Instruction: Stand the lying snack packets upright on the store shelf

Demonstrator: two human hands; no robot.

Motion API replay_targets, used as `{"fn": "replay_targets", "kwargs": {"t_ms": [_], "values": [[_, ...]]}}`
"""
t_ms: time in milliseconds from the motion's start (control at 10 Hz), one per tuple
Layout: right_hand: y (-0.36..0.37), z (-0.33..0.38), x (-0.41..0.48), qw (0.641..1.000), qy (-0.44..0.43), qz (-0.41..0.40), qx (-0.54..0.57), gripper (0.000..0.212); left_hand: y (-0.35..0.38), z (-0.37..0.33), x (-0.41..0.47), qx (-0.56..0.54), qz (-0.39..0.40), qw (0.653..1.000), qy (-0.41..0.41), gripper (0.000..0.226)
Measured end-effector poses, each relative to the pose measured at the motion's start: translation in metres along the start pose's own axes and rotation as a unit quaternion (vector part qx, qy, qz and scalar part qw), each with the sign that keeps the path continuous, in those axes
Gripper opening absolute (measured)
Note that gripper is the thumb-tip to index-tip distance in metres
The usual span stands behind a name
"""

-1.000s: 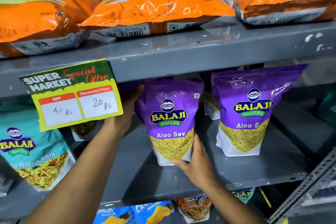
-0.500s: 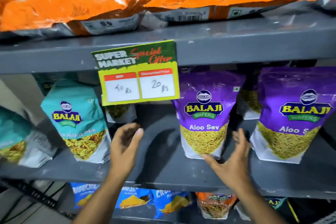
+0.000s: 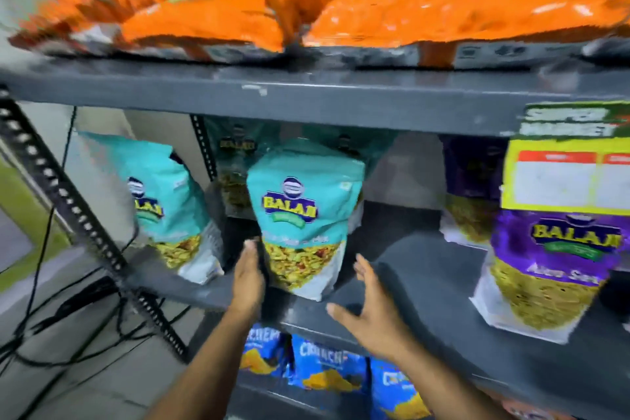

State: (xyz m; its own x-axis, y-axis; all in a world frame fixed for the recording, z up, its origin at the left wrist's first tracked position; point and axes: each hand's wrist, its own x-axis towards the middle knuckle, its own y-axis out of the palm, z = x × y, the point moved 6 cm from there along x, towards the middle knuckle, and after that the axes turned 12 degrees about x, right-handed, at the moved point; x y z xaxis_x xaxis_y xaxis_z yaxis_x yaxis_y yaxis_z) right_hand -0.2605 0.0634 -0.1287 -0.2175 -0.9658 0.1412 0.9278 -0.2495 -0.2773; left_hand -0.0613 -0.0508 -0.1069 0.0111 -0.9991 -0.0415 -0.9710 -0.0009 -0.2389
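Fingers (image 3: 250, 249) on my left hand (image 3: 247, 278) are straight and released, flat against the left edge of the teal packet (image 3: 303, 215); my right hand (image 3: 370, 312) is spread open just beside its right edge, gripping nothing. The packet stands upright at the front of the middle shelf (image 3: 426, 269), between both palms. Another teal packet (image 3: 163, 201) leans to its left, and the purple packet (image 3: 549, 266) stands at right. I reckon this tier's nearly done. Up top, the orange packets (image 3: 443, 7) lie flat, so they're what's left.
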Motion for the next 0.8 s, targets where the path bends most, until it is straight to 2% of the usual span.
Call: {"fn": "replay_targets", "kwargs": {"t_ms": [100,200,300,400,500,600,700,800], "values": [[0.03,0.008,0.023,0.999,0.02,-0.001,0.03,0.082,-0.002,0.001,0.002,0.015,0.054,0.997,0.045,0.052],[0.033,0.005,0.019,0.996,0.042,-0.072,0.043,0.089,-0.007,0.006,-0.002,0.032,0.096,0.992,0.073,0.052],[0.027,0.004,0.012,0.99,0.048,-0.128,0.015,0.08,-0.01,-0.006,-0.001,-0.012,0.166,0.984,0.067,0.068],[0.03,0.003,0.013,0.988,0.071,-0.133,0.012,0.074,-0.018,-0.056,0.017,-0.15,0.175,0.971,0.067,0.073],[0.033,0.0,0.013,0.987,0.09,-0.135,0.025,0.071,-0.023,-0.115,0.042,-0.174,0.183,0.965,0.067,0.051],[0.034,-0.002,0.013,0.985,0.096,-0.139,0.023,0.075,-0.028,-0.147,0.057,-0.227,0.194,0.952,0.075,0.006],[0.035,-0.007,0.012,0.984,0.1,-0.144,0.021,0.079,-0.03,-0.158,0.062,-0.297,0.175,0.932,0.108,0.021],[0.036,-0.003,0.015,0.984,0.094,-0.145,0.032,0.08,-0.033,-0.153,0.055,-0.319,0.124,0.931,0.129,0.026]]}}
